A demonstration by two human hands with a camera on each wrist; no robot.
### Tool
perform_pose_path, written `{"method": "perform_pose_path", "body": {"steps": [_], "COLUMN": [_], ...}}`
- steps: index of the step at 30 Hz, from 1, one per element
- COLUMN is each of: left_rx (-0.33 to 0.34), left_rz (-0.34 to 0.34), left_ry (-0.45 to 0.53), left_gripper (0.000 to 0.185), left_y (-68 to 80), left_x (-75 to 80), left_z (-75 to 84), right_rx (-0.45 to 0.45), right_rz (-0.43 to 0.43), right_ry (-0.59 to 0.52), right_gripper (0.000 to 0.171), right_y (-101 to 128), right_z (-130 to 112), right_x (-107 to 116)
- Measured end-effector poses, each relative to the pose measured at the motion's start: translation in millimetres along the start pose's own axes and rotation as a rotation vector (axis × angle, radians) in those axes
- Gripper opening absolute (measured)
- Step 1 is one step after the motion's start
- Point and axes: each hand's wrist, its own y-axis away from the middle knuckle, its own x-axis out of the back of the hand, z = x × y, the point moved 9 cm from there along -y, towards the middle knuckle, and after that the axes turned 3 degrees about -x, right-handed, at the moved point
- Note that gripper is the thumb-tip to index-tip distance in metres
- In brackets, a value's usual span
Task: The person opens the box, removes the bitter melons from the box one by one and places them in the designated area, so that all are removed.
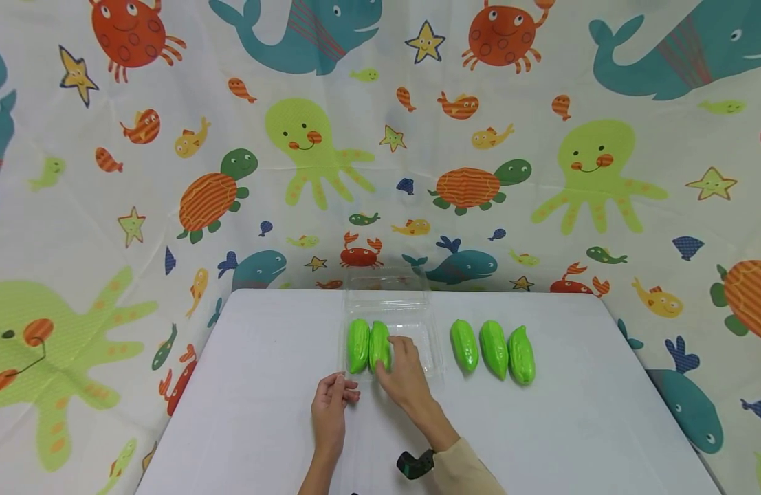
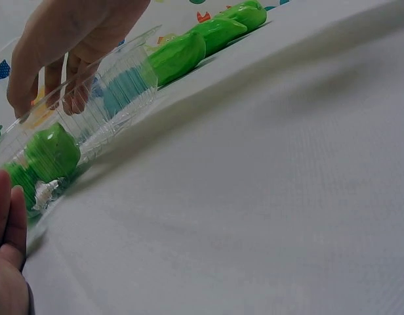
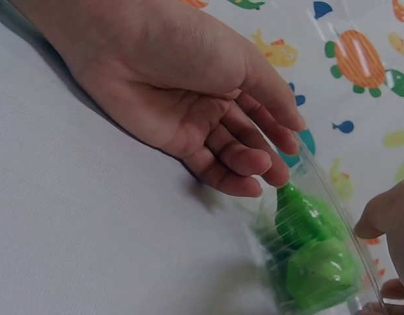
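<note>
A clear plastic container (image 1: 422, 337) stands on the table with its lid (image 1: 386, 282) raised at the back. Two glossy green toy vegetables, shaped like bitter melons, lie side by side in its left half: one at the left wall (image 1: 358, 345), the other (image 1: 377, 340) beside it. At the front left corner my left hand (image 1: 333, 405) pinches the container's rim between thumb and fingers. My right hand (image 1: 410, 377) reaches in over the front, relaxed fingers bent down beside the second vegetable. In the left wrist view its fingers (image 2: 74, 85) show through the clear wall.
To the container's right, three more green vegetables (image 1: 494, 349) stand in a row on the white table (image 1: 262, 357). A curtain (image 1: 355, 185) printed with sea animals hangs behind the table. A small black device (image 1: 414, 465) sits at my right wrist.
</note>
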Motion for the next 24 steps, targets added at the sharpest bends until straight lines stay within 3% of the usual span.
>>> {"method": "perform_pose_path", "body": {"steps": [12,24], "left_rx": [-0.028,-0.026], "left_rz": [-0.011,-0.01], "left_ry": [0.008,0.016], "left_gripper": [0.037,0.035], "left_y": [0.1,0.0], "left_x": [-1.2,-0.7], "left_z": [1.4,0.1], "right_rx": [0.031,-0.045], "right_rz": [-0.006,-0.131], "right_ry": [0.042,0.096], "right_gripper": [0.051,0.054], "right_y": [-2,-7], "right_z": [-7,-5], "right_x": [-7,-19]}}
